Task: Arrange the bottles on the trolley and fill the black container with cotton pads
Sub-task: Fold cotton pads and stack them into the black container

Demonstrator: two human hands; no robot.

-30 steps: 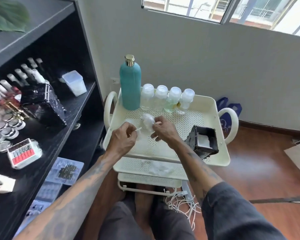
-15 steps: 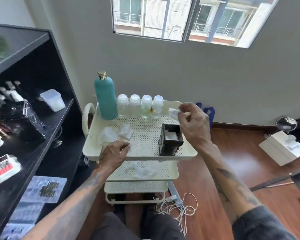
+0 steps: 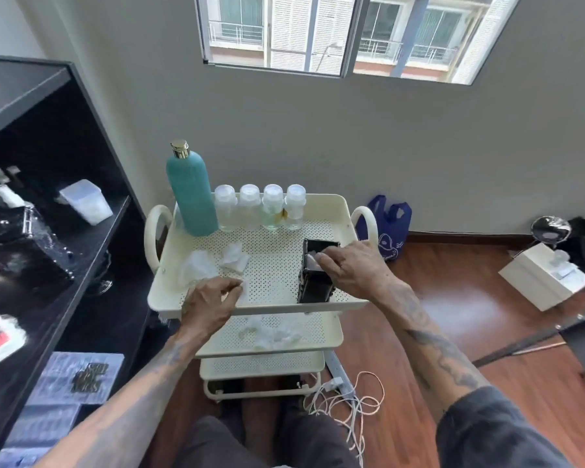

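Note:
A tall teal bottle with a gold cap stands at the back left of the cream trolley's top tray. Beside it is a row of small clear bottles with white caps. The black container stands at the tray's right front. My right hand reaches over its opening, fingertips pressing a white cotton pad into it. My left hand rests at the tray's front left, fingers pinched on a cotton pad. Loose pads and a clear plastic bag lie beside it.
More cotton pads lie on the trolley's middle shelf. A black shelf unit with a clear tub and small items stands at the left. White cables lie on the wooden floor, a blue bag by the wall, a white box at right.
My right hand carried a cotton pad from the tray's left side over to the black container and lowered it in. My left hand moved down onto the loose pads. The view tilted up and right.

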